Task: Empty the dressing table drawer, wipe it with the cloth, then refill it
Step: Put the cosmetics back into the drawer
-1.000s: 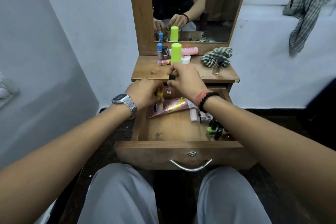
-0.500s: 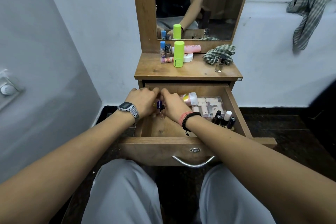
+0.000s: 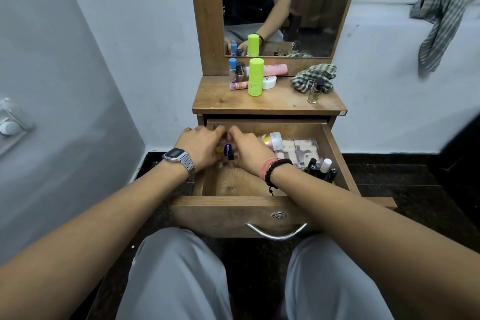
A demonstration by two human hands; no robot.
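Nearest, the drawer (image 3: 233,212) stands pulled open; inside it the left hand (image 3: 200,147) and right hand (image 3: 249,150) curl together round small items (image 3: 226,151) at its back left; nail polish bottles (image 3: 322,167), a packet (image 3: 301,148) and a tube (image 3: 272,139) lie to the right, so emptying looks partly done; beyond, the tabletop (image 3: 272,104) carries a green bottle (image 3: 255,76) and the checked cloth (image 3: 313,75); wiping and refilling remain.

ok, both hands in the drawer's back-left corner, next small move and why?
Probably lift the small items there and set them on the tabletop. Both the left hand and right hand close around them, and the drawer isn't empty: bottles remain at right.
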